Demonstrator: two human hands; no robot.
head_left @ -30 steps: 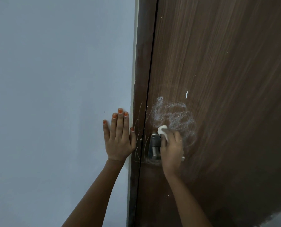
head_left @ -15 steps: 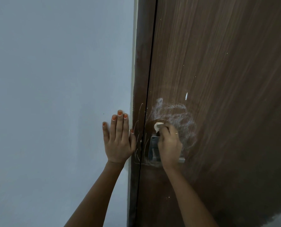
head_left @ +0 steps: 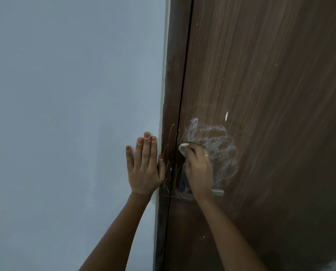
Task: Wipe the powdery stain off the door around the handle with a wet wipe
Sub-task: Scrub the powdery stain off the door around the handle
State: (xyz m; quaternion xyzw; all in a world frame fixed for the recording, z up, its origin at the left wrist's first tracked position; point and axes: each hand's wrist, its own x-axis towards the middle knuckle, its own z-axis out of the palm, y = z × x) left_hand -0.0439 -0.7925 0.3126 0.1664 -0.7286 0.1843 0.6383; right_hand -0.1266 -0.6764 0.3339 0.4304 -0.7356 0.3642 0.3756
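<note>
A dark brown wooden door [head_left: 261, 94] carries a white powdery stain [head_left: 216, 145] above and to the right of its metal handle [head_left: 218, 192]. My right hand [head_left: 199, 171] is shut on a white wet wipe [head_left: 182, 148] and presses it against the door at the stain's left edge, close to the door gap. This hand hides most of the handle and its plate. My left hand [head_left: 144, 167] lies flat and open on the pale wall [head_left: 65, 114], fingers up, its thumb on the door frame [head_left: 170, 114].
Thin white scratch marks [head_left: 168, 169] run over the frame and door edge beside the handle. A small white fleck [head_left: 226, 116] sits above the stain. A pale patch shows at the bottom right corner.
My right hand has slid the wipe up and to the left, from just above the handle plate toward the door gap. The left hand has stayed on the wall.
</note>
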